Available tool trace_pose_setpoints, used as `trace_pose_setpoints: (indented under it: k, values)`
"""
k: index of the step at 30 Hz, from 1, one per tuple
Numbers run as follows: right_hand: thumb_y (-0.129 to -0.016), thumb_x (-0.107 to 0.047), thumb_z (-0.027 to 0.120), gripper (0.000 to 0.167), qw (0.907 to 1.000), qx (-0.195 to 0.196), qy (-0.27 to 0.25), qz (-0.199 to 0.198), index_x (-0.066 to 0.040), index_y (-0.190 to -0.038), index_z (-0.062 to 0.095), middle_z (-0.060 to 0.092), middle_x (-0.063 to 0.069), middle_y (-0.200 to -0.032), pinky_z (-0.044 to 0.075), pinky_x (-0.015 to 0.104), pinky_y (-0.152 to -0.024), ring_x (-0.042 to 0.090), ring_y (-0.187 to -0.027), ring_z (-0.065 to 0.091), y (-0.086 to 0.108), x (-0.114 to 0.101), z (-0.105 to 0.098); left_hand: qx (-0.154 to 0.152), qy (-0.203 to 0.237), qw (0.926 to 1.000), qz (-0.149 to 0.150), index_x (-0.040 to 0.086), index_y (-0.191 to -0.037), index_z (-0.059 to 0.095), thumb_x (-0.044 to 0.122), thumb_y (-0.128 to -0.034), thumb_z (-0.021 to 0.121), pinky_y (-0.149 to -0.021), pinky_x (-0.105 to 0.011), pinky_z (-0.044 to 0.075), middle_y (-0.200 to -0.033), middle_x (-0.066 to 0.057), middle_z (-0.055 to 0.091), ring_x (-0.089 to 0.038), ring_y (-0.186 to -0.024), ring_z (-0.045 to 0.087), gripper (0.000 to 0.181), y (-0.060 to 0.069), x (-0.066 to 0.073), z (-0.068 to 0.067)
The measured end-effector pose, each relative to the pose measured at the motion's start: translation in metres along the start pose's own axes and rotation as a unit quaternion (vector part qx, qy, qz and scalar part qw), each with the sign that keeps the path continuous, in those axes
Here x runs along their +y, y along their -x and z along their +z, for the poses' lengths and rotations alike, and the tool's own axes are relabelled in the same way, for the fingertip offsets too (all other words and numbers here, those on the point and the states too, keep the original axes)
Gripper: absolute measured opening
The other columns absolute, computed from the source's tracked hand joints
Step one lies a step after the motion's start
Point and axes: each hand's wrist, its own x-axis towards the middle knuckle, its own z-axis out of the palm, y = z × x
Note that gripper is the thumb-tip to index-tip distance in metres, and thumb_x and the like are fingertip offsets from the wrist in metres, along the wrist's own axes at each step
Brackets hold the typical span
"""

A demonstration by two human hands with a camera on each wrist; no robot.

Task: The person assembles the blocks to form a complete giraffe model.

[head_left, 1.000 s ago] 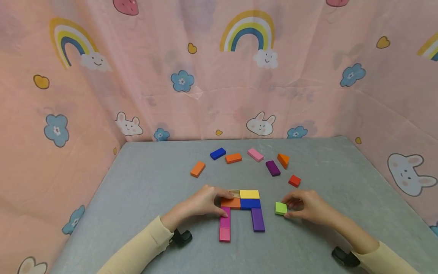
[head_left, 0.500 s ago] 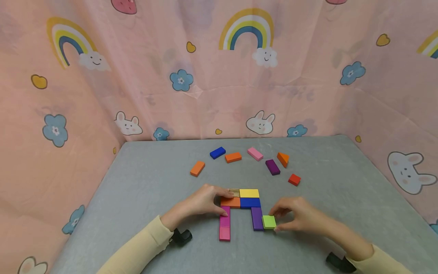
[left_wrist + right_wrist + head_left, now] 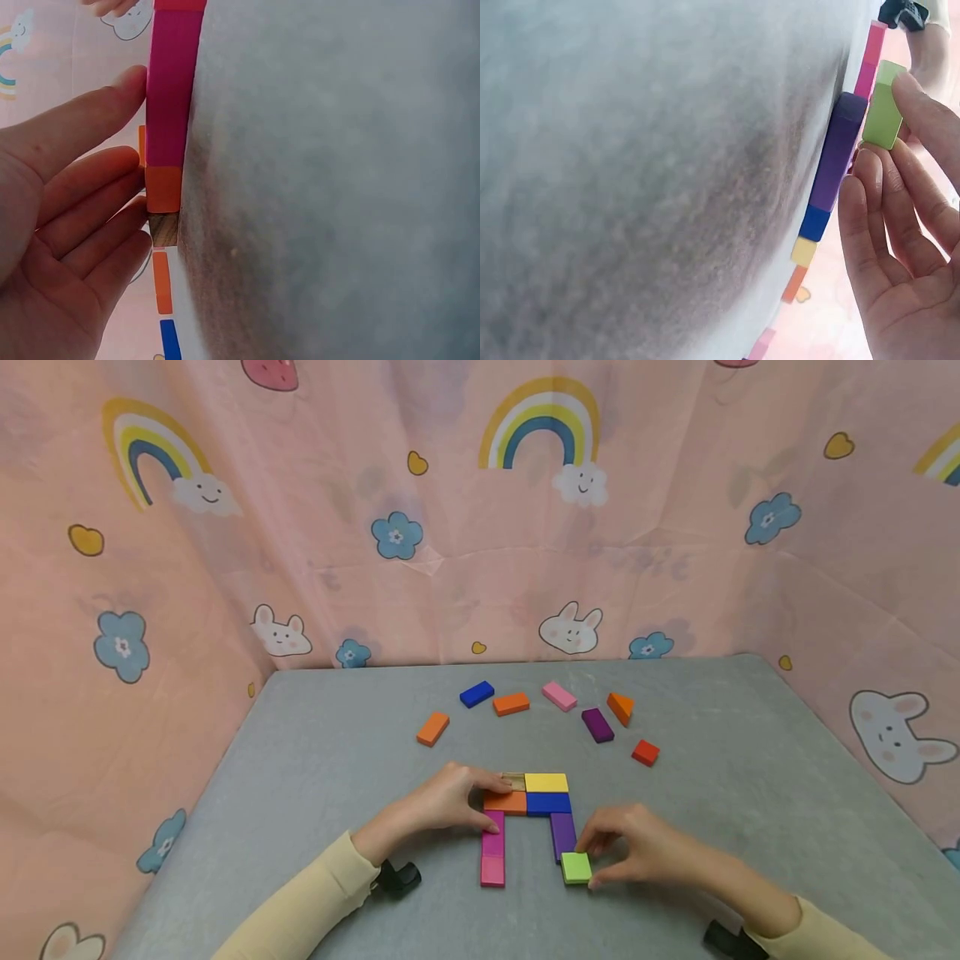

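Note:
My right hand (image 3: 648, 852) pinches a lime green block (image 3: 577, 868) between thumb and fingers. In the right wrist view the green block (image 3: 885, 109) is held above table height, over the near end of a purple block (image 3: 562, 833). My left hand (image 3: 450, 800) rests its fingertips on a wood-coloured block (image 3: 516, 782) and an orange block (image 3: 507, 806), with its thumb at a magenta block (image 3: 492, 845). A pink-red block (image 3: 492, 872) continues that column. A yellow block (image 3: 546, 782) and a blue block (image 3: 547, 803) adjoin on the right, above the purple one.
Loose blocks lie in an arc farther back: orange (image 3: 432, 728), blue (image 3: 477, 694), orange (image 3: 512, 704), pink (image 3: 559, 696), dark purple (image 3: 597, 725), an orange triangle (image 3: 620, 709) and red (image 3: 646, 752). A patterned pink curtain (image 3: 465, 585) hangs behind the grey table (image 3: 337, 735).
My right hand has carried the green block leftward and nearer to me, from right of the purple block to its near end. The left hand stays in place.

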Motion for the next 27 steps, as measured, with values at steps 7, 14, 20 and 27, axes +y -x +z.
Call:
trace_pose_setpoints:
  k: [7, 14, 20, 27]
  values:
    - [-0.078, -0.038, 0.076, 0.027, 0.9997, -0.017, -0.015, 0.008, -0.023, -0.097, 0.066, 0.064, -0.014, -0.091, 0.055, 0.021, -0.068, 0.001, -0.078, 0.06, 0.0004, -0.0005, 0.0015, 0.001, -0.002, 1.0, 0.002, 0.021, -0.123, 0.066, 0.031, -0.0744, 0.081, -0.101, -0.03, 0.045, -0.128, 0.003, 0.062, -0.01, -0.123, 0.054, 0.052, 0.0002, 0.0007, -0.0002]
    - [-0.076, -0.039, 0.077, 0.028, 0.999, -0.027, -0.013, 0.032, -0.022, -0.095, 0.066, 0.064, -0.015, -0.089, 0.054, 0.02, -0.068, 0.0, -0.077, 0.06, 0.003, 0.0001, 0.0024, -0.001, 0.005, 1.0, -0.001, 0.021, -0.123, 0.065, 0.03, -0.0751, 0.081, -0.102, -0.029, 0.044, -0.129, 0.004, 0.061, -0.009, -0.124, 0.053, 0.051, 0.0004, 0.0, -0.0001]
    - [-0.074, -0.043, 0.077, 0.029, 0.9987, -0.029, -0.008, 0.042, -0.024, -0.092, 0.065, 0.063, -0.015, -0.085, 0.054, 0.02, -0.066, 0.0, -0.076, 0.059, 0.0047, 0.0023, 0.0022, 0.0, 0.004, 1.0, -0.003, 0.022, -0.123, 0.065, 0.031, -0.0753, 0.08, -0.102, -0.029, 0.044, -0.129, 0.004, 0.061, -0.009, -0.124, 0.053, 0.051, 0.0006, -0.0004, 0.0004]
    - [-0.073, -0.046, 0.078, 0.029, 0.9976, -0.037, -0.006, 0.058, -0.025, -0.089, 0.065, 0.063, -0.014, -0.082, 0.053, 0.02, -0.064, 0.0, -0.073, 0.058, 0.0062, 0.0053, 0.0003, -0.002, 0.008, 1.0, -0.004, 0.021, -0.124, 0.065, 0.03, -0.0754, 0.08, -0.102, -0.03, 0.044, -0.129, 0.004, 0.061, -0.009, -0.124, 0.053, 0.052, 0.001, 0.0006, -0.0004]
